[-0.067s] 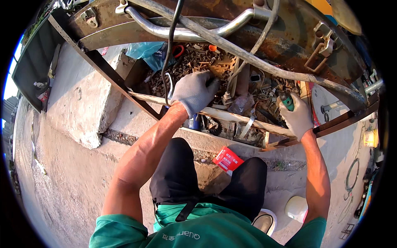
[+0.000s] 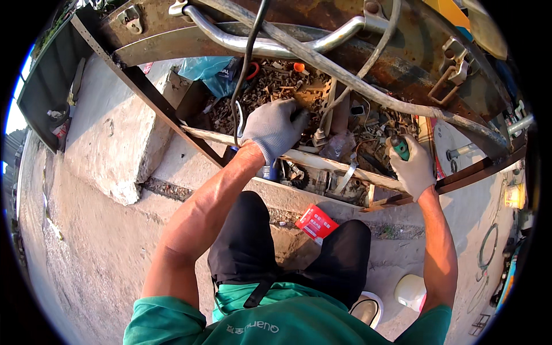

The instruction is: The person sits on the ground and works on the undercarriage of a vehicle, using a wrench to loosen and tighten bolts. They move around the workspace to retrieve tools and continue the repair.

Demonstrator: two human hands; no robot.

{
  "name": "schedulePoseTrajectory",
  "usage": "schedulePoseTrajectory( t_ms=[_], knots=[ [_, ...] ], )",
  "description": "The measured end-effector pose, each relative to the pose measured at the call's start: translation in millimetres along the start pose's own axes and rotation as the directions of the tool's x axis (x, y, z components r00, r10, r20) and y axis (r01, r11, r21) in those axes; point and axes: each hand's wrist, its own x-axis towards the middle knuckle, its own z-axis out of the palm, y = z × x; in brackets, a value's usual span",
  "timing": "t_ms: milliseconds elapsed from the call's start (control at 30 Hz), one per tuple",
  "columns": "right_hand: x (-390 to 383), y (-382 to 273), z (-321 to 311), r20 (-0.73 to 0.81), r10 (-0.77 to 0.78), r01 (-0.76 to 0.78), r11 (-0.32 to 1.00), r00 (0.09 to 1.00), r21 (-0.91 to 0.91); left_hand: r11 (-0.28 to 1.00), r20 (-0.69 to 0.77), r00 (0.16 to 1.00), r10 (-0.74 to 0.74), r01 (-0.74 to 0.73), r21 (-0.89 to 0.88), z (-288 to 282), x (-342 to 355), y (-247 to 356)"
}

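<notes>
My left hand (image 2: pixel 277 129), in a pale grey work glove with dark fingertips, is over a compartment of small rusty metal pieces (image 2: pixel 276 80). Its fingers curl inward, and whatever lies between them is hidden. To the right, my right hand (image 2: pixel 415 169), also gloved, grips a green-handled tool (image 2: pixel 401 148); the rest of the tool cannot be made out. Around that hand the bin holds mixed scrap, wires and small parts. A clear plastic bag (image 2: pixel 338 145) lies between the two hands. A wooden strip (image 2: pixel 322 163) runs along the near side of the compartments.
Above the bin are a rusty metal panel (image 2: pixel 397 69), a bent metal tube handle (image 2: pixel 259 45), a thick grey cable (image 2: pixel 339 75) and a hanging black cable (image 2: pixel 247 69). A red packet (image 2: pixel 317 223) lies between my knees. A white bucket (image 2: pixel 410 291) stands at lower right.
The panel, tube handle and cables appear slightly lower and further right in the picture. Both hands stay in nearly the same places, and the green-handled tool remains in my right hand.
</notes>
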Motion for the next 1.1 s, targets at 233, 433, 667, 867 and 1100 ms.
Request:
schedulePoseTrajectory(
  t_ms=[233, 433, 667, 867, 1100],
  knots=[
    [0.7, 0.6, 4.0, 0.007, 0.146, -0.146, 0.989, 0.989, 0.026, 0.997, 0.013, 0.998, 0.059, -0.06, 0.045, 0.2, 1.3, 0.2],
    [-3.4, -0.6, 3.1, -0.112, 0.037, -0.048, 0.995, 0.993, -0.092, 0.992, 0.306, 0.952, 0.017, 0.023, -0.127, -16.7, 17.8, -15.7],
    [-3.8, -6.8, 4.6, -0.108, 0.055, -0.067, 0.992, 0.993, -0.105, 0.999, 0.122, 0.993, -0.011, 0.017, -0.042, -37.8, 67.5, -61.8],
    [-2.4, -4.5, 4.2, -0.105, 0.067, -0.078, 0.991, 0.992, -0.106, 0.995, 0.142, 0.99, 0.017, -0.031, 0.094, 8.9, 108.9, -50.4],
    [-3.5, -0.8, -0.9, -0.1, 0.173, -0.182, 0.979, 0.98, -0.093, 0.911, 0.162, 0.957, 0.242, -0.282, 0.302, 49.2, 136.9, -7.6]
  ],
)
